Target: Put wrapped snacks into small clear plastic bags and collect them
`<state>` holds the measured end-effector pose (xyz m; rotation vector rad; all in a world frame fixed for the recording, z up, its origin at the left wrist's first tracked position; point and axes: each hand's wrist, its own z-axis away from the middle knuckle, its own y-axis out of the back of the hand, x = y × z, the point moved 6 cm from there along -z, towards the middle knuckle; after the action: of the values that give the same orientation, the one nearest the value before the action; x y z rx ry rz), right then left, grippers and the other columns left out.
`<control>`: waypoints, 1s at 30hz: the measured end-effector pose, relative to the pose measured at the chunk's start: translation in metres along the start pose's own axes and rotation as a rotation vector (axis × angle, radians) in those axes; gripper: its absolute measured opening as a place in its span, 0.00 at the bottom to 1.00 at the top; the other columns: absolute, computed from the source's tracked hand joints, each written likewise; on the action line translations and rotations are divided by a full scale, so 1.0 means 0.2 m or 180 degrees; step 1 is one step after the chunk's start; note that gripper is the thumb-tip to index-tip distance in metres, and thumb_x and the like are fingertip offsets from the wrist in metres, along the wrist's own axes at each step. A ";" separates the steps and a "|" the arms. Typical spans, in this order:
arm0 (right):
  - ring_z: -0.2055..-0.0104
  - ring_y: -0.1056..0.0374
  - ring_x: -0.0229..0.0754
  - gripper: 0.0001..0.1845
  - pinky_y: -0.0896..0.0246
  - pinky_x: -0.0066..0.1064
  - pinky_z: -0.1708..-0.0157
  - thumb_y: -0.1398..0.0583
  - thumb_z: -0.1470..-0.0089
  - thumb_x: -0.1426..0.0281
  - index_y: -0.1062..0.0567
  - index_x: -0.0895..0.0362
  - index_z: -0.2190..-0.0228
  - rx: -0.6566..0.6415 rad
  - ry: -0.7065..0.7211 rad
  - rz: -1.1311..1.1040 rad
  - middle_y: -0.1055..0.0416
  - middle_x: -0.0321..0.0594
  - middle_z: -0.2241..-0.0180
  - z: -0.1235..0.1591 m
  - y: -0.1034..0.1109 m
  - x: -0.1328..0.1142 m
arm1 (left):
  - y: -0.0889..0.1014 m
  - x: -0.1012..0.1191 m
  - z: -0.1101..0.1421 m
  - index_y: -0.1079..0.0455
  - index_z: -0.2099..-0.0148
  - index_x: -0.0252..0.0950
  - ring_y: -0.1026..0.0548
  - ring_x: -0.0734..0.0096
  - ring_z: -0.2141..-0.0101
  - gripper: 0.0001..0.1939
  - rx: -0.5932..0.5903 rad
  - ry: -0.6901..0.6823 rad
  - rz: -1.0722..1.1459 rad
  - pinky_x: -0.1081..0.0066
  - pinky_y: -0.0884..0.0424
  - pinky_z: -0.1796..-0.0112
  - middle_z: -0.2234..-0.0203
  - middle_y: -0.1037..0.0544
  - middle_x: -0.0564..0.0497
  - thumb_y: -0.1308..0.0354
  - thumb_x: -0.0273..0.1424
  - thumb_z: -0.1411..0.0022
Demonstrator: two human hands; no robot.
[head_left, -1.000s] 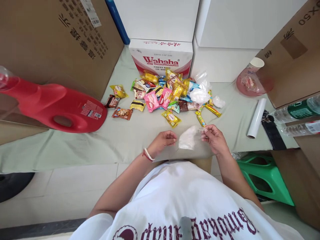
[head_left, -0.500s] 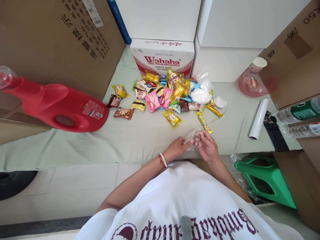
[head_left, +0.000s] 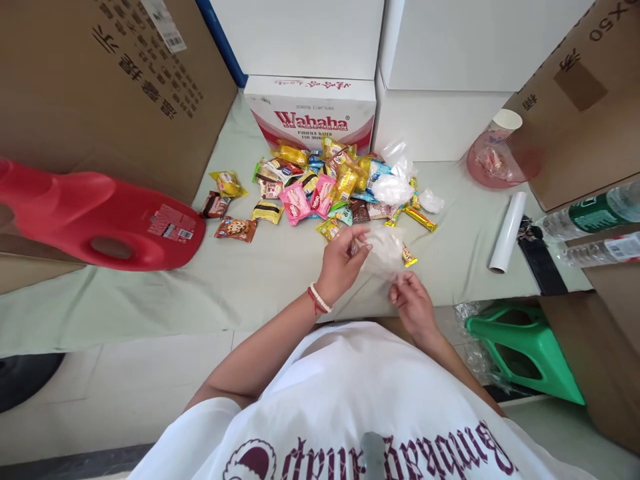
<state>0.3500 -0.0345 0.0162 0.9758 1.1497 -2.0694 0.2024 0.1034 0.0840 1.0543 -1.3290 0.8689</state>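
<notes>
A thin clear plastic bag [head_left: 384, 252] is stretched between my two hands above the front of the cloth-covered table. My left hand [head_left: 344, 263], wearing a beaded bracelet, pinches the bag's upper left side. Lower and to the right, my right hand [head_left: 413, 301] grips its bottom corner between thumb and fingers. Beyond the bag lies a heap of wrapped snacks, among them a pink packet [head_left: 296, 202] and a yellow packet [head_left: 346, 181]. A yellow stick-shaped snack [head_left: 409, 256] shows partly behind the bag. White crumpled plastic [head_left: 393, 190] rests on the heap's right side.
A red jug [head_left: 150, 230] lies at left near a cardboard box [head_left: 165, 133]. The Wahaba-style printed carton [head_left: 310, 113] stands behind the snacks. At right are a pink bowl [head_left: 480, 175], white roll [head_left: 507, 233], plastic bottles [head_left: 595, 217] and, lower down, a green stool [head_left: 530, 353].
My left hand has risen and moved slightly left, away from my right hand. The bunched bag has spread out between them. The whole view has shifted a little.
</notes>
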 end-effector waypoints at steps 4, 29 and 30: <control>0.73 0.37 0.37 0.18 0.40 0.27 0.74 0.32 0.46 0.53 0.29 0.53 0.68 -0.0396 -0.0479 0.1248 0.30 0.34 0.73 0.01 -0.01 0.15 | 0.09 -0.12 0.12 0.27 0.61 0.39 0.30 0.66 0.68 0.12 0.0059 0.0191 -0.1093 0.69 0.35 0.62 0.71 0.26 0.51 0.46 0.40 0.31; 0.80 0.43 0.33 0.14 0.48 0.27 0.81 0.34 0.55 0.60 0.32 0.54 0.79 -0.0337 -0.0551 0.1056 0.35 0.32 0.78 -0.18 -0.21 0.05 | 0.29 -0.07 0.23 0.31 0.41 0.40 0.34 0.51 0.37 0.25 -0.0320 -0.0181 -0.1368 0.54 0.43 0.36 0.39 0.28 0.41 0.38 0.39 0.39; 0.80 0.44 0.34 0.14 0.49 0.28 0.81 0.35 0.54 0.61 0.32 0.54 0.79 -0.0471 -0.0522 0.1129 0.37 0.32 0.79 -0.17 -0.22 0.04 | 0.21 -0.08 0.18 0.32 0.39 0.39 0.35 0.49 0.37 0.28 -0.0584 -0.0218 -0.1412 0.53 0.45 0.35 0.38 0.28 0.40 0.36 0.38 0.41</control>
<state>0.3232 0.0153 0.0173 0.8516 0.9525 -1.7217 0.1504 0.0845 0.0701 1.1798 -1.1426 0.3762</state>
